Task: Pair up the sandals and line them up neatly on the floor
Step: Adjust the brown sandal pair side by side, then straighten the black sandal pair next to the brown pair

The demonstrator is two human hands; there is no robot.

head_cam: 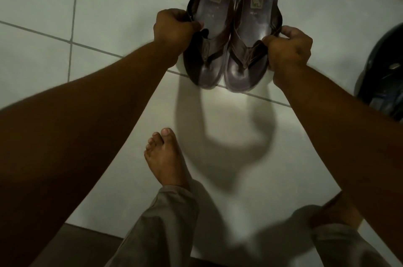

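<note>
Two dark brown thong sandals lie side by side on the white tile floor (pixel 91 0), toes pointing toward me. My left hand (pixel 172 28) grips the outer strap of the left sandal (pixel 214 16). My right hand (pixel 289 47) grips the outer strap of the right sandal (pixel 254 18). The inner edges of the two sandals touch, and their heels reach the top edge of the view. Both sandals show a pale label on the heel part of the insole.
A dark rounded helmet-like object (pixel 383 74) sits at the right edge. My bare left foot (pixel 164 157) stands on the tiles below the sandals, with olive trouser legs (pixel 165 229) at the bottom. A darker floor strip (pixel 91 242) lies at the lower left.
</note>
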